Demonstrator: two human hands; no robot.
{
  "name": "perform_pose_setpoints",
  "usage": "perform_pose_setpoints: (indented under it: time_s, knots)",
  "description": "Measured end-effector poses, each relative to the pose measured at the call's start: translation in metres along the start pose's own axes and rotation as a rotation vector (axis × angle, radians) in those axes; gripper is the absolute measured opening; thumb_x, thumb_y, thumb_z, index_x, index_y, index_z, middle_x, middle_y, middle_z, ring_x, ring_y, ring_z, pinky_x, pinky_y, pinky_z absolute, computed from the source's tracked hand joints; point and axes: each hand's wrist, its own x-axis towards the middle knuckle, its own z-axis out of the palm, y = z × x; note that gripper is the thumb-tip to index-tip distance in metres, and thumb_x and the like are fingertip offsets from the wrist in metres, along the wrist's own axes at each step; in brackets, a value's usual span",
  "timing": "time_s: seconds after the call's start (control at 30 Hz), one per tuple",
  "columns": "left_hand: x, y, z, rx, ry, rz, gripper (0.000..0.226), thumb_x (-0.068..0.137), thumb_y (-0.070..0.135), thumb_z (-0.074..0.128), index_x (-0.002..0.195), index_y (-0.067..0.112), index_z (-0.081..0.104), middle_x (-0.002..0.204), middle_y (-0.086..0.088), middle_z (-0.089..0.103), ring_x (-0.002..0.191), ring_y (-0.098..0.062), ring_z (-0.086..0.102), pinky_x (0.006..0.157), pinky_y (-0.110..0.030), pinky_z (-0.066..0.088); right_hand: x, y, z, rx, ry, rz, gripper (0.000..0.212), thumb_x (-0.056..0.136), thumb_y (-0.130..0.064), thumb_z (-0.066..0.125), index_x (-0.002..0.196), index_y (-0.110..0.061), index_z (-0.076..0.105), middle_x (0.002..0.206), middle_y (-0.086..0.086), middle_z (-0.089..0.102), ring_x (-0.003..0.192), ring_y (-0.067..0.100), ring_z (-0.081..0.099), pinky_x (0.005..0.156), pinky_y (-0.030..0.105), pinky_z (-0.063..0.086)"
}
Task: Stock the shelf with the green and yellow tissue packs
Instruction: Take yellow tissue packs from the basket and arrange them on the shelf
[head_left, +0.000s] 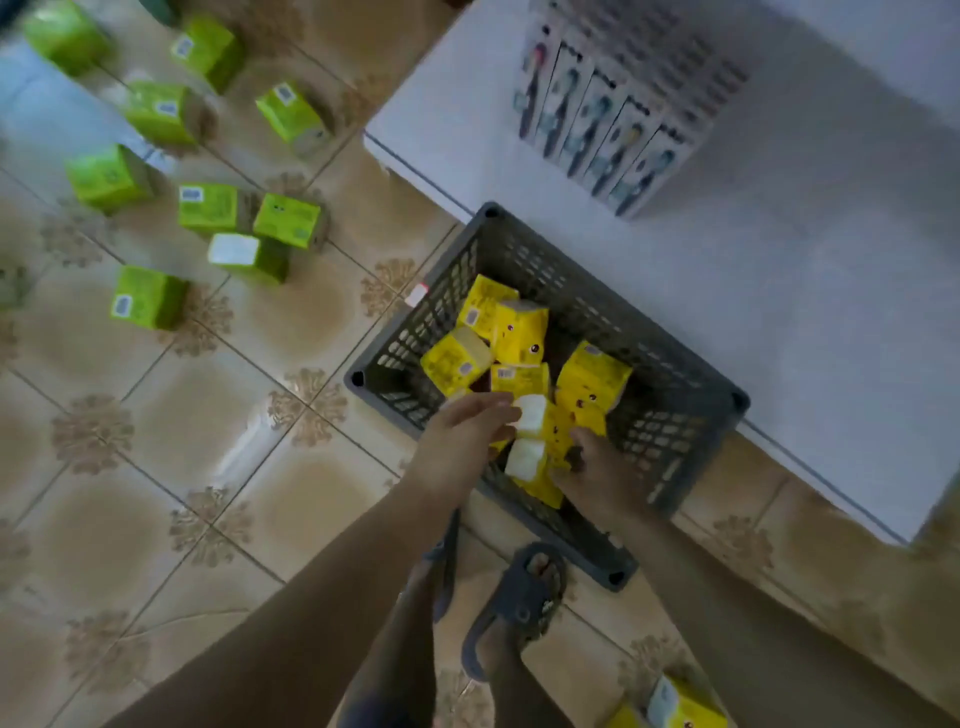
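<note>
Left grip (467, 431) reaches over the near rim of the grey basket (675, 415), fingers curled narrow against the white end of a yellow pack (531, 415); whether it holds the pack cannot be told. Right grip (597, 467) is also inside the basket, pressed to the side of a lower yellow pack (530, 467), closure unclear. Basket holds a loose heap of yellow tissue packs (519, 332), tilted at odd angles, some touching. Basket sits on the tiled floor (156, 467), its far corner against the white shelf (779, 286). On the shelf, beyond the basket, a row of boxed toothbrushes (613, 119). Left of the basket, well apart, green tissue packs (218, 208) lie scattered on the floor. Near side of the basket: a foot in a grey sandal (519, 597), plus two more yellow packs (680, 706) at the frame's lower edge.
</note>
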Motion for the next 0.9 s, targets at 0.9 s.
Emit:
perform_pose_setpoints:
  time_s: [0.9]
  knots:
    - [0.010, -0.031, 0.043, 0.096, -0.030, 0.068, 0.026, 0.094, 0.017, 0.054, 0.117, 0.014, 0.064, 0.118, -0.007, 0.066, 0.107, -0.017, 0.062, 0.092, -0.031, 0.045, 0.032, 0.049, -0.007, 0.185, 0.413, -0.092, 0.046, 0.081, -0.028, 0.069, 0.122, -0.015, 0.053, 0.117, 0.006, 0.059, 0.105, 0.027, 0.056, 0.076, 0.035, 0.043]
